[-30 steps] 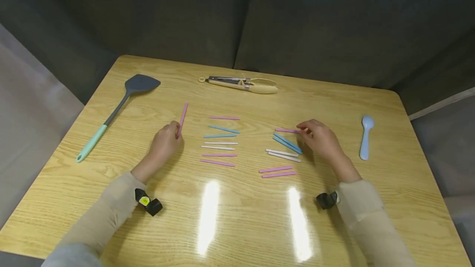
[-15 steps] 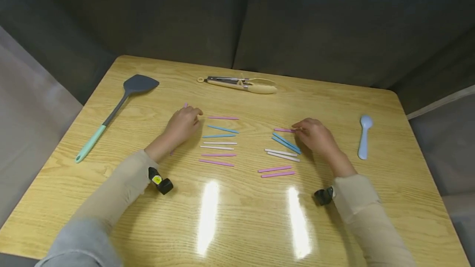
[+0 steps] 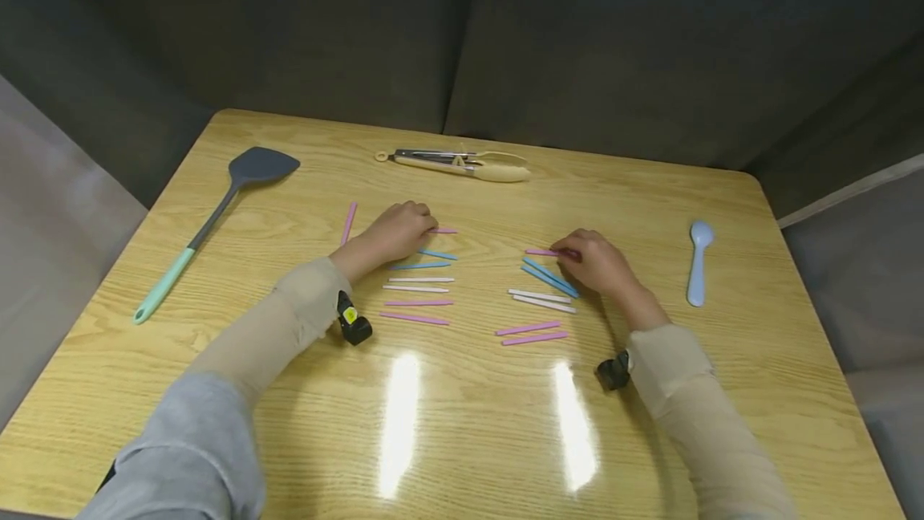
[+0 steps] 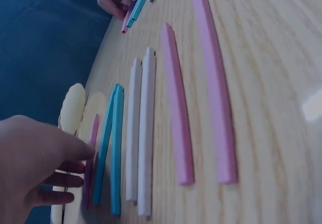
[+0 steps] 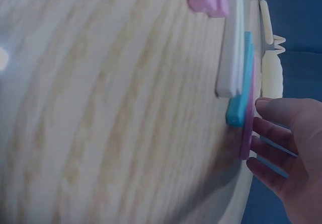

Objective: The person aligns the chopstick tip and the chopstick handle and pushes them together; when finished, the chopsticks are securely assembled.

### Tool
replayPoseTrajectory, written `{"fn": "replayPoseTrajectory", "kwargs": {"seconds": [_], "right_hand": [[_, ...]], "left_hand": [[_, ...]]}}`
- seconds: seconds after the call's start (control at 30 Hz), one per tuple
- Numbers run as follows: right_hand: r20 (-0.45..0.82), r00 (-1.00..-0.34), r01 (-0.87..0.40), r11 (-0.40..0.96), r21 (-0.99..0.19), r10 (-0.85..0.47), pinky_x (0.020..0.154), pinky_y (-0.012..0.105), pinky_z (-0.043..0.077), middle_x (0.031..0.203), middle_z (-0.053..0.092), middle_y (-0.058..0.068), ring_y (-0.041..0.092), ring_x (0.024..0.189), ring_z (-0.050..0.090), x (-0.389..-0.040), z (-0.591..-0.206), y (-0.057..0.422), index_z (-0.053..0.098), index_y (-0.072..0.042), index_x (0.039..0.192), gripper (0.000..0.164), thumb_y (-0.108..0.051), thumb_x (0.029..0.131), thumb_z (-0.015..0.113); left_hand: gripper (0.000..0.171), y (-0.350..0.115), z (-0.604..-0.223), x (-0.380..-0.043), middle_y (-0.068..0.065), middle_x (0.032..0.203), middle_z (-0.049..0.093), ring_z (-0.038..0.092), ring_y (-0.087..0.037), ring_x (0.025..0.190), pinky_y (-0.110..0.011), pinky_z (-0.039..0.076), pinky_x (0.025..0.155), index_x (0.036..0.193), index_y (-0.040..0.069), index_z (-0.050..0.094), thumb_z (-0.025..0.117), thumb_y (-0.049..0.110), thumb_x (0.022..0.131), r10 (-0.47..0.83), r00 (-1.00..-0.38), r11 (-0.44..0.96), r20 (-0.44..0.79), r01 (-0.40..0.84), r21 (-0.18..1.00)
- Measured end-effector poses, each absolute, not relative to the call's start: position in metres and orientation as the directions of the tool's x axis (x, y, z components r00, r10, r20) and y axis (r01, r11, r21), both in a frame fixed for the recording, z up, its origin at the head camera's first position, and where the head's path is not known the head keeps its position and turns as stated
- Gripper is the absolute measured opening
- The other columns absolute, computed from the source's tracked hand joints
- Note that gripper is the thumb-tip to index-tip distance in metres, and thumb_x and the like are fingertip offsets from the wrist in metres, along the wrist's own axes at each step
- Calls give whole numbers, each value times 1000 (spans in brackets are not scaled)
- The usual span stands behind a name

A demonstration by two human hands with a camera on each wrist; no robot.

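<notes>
Pink, blue and white sticks lie in two groups on the wooden table. My left hand is over the far end of the left group, its thumb and fingers at a pink stick. Part of that stick is hidden by the hand. My right hand is at the far end of the right group, with loosely bent fingertips against another pink stick. Nearer lie the left group's blue sticks, white sticks and two pink sticks. The right group has blue sticks, white sticks and pink sticks.
A lone pink stick lies left of the left group, partly behind the left wrist. Cream-handled tongs lie toward the back edge. A dark spatula with a mint handle is at the left, a light blue spoon at the right.
My left hand has left the lone pink stick and moved right to the far pink stick of the left group. The right hand stays at its pink stick.
</notes>
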State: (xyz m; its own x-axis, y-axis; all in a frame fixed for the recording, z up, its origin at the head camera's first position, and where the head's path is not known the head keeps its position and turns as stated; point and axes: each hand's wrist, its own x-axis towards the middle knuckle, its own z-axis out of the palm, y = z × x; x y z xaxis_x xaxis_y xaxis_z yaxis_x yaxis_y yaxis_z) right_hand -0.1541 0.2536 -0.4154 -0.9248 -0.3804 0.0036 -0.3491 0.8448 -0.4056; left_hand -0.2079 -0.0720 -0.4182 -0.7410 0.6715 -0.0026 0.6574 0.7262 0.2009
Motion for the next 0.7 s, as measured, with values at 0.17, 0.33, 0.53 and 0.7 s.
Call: {"fn": "replayPoseTrajectory", "kwargs": {"seconds": [0.17, 0.33, 0.53, 0.7], "right_hand": [[20, -920, -370, 852, -371, -391, 64, 36, 45, 92, 59, 12, 24, 79, 52, -157, -422, 251, 66, -2, 99, 17, -8, 83, 62], [48, -924, -373, 867, -331, -380, 60, 35, 45, 88, 58, 10, 23, 77, 52, -159, -424, 248, 66, -4, 94, 12, -9, 83, 63], [5, -943, -310, 875, -371, -332, 64, 36, 46, 89, 58, 10, 23, 79, 53, -160, -423, 249, 64, -3, 94, 12, -9, 85, 60], [-17, -958, -249, 862, -442, -286, 69, 40, 45, 90, 60, 13, 26, 82, 53, -157, -415, 248, 63, -2, 96, 14, -11, 87, 57]], "left_hand": [[17, -68, -421, -209, -11, 92, 62, 59, -24, 84, -35, 48, 77, 97, 3, 67, 53, 9, 89, 707, -706, 705, 38, 708, 47], [14, -65, -423, -210, -10, 87, 61, 58, -23, 75, -33, 49, 70, 93, 3, 66, 52, 4, 89, 721, -691, 693, 61, 719, -53], [15, -64, -421, -210, -10, 81, 61, 58, -22, 71, -32, 50, 65, 89, 2, 66, 51, 4, 89, 704, -704, 709, 91, 704, -36], [14, -64, -418, -210, -9, 74, 59, 58, -20, 64, -32, 49, 58, 84, 2, 63, 54, 12, 89, 661, -737, 733, 140, 674, 93]]}}
